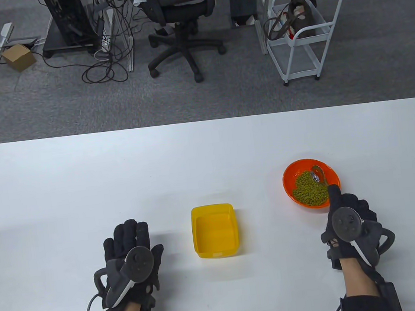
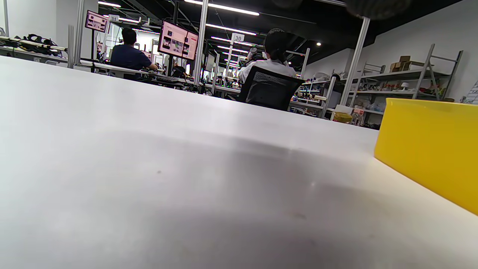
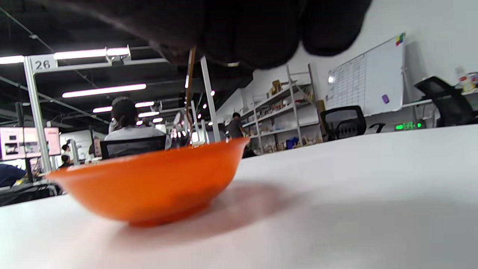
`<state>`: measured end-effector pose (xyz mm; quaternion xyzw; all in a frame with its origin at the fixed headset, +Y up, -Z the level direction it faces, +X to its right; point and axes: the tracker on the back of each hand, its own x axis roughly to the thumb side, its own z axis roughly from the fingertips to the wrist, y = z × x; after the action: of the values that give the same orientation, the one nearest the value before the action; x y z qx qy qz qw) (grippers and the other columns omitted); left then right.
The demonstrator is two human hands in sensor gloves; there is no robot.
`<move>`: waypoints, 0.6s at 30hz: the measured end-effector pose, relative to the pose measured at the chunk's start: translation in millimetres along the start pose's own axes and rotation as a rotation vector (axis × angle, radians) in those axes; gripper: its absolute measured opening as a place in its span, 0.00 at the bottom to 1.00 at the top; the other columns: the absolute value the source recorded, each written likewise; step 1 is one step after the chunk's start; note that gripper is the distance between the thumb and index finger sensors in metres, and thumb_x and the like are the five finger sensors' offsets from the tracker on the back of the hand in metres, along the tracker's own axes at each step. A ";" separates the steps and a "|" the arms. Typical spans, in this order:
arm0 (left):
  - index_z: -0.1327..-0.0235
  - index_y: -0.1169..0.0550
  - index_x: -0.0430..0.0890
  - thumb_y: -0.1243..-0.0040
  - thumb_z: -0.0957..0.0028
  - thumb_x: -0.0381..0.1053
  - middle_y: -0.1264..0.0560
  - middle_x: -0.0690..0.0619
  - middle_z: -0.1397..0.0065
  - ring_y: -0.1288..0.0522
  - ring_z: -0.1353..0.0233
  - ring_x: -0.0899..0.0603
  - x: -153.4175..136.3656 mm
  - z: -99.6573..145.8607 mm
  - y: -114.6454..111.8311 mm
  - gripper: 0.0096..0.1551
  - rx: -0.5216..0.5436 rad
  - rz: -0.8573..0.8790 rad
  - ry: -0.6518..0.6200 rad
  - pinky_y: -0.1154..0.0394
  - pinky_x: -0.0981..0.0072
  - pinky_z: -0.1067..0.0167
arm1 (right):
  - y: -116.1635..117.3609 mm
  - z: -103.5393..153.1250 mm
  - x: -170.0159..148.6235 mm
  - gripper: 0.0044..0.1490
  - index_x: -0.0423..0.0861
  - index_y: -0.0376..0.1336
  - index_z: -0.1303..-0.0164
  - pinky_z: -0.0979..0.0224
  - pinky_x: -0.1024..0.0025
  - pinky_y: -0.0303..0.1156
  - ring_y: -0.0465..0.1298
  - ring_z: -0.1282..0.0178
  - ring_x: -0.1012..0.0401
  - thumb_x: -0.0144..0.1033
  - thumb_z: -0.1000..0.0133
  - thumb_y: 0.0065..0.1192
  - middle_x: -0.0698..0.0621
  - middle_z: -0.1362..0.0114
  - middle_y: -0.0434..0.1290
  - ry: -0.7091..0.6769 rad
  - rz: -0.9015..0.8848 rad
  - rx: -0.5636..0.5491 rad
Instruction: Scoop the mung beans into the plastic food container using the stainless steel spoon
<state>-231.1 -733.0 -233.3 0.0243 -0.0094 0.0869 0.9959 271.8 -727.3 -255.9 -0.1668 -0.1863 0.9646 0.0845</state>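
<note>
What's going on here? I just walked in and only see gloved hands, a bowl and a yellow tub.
A person in sensor gloves is scooping mung beans. The right hand holds the stainless steel spoon by its handle, its bowl lying among the beans in the orange bowl. The left hand rests flat on the white table, left of the yellow plastic container. No beans show in the container yet.
</note>
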 end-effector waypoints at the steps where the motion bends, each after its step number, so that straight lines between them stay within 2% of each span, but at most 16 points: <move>1: 0.23 0.52 0.52 0.51 0.49 0.65 0.58 0.45 0.15 0.56 0.16 0.34 -0.3 0.0 0.0 0.45 0.000 0.001 0.000 0.60 0.32 0.26 | -1.6 0.1 -0.9 0.27 0.59 0.62 0.30 0.29 0.50 0.66 0.70 0.39 0.58 0.37 0.41 0.58 0.60 0.40 0.69 0.008 0.001 -0.010; 7: 0.23 0.52 0.52 0.51 0.49 0.65 0.57 0.45 0.15 0.56 0.16 0.34 -1.0 -0.1 -0.1 0.45 -0.003 0.009 0.000 0.60 0.32 0.26 | -3.6 -0.4 -10.5 0.26 0.60 0.62 0.30 0.28 0.50 0.65 0.69 0.39 0.57 0.37 0.40 0.57 0.60 0.39 0.69 0.062 0.032 -0.024; 18: 0.23 0.51 0.52 0.51 0.49 0.65 0.56 0.45 0.15 0.55 0.16 0.34 -2.5 -0.3 0.3 0.45 0.008 0.013 -0.002 0.60 0.32 0.25 | 7.6 0.0 -12.8 0.25 0.60 0.65 0.32 0.29 0.50 0.66 0.70 0.40 0.57 0.37 0.40 0.58 0.59 0.40 0.70 0.075 0.098 0.044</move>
<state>-233.7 -733.2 -233.7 0.0281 -0.0101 0.0935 0.9952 283.0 -737.1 -255.1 -0.2096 -0.1533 0.9645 0.0474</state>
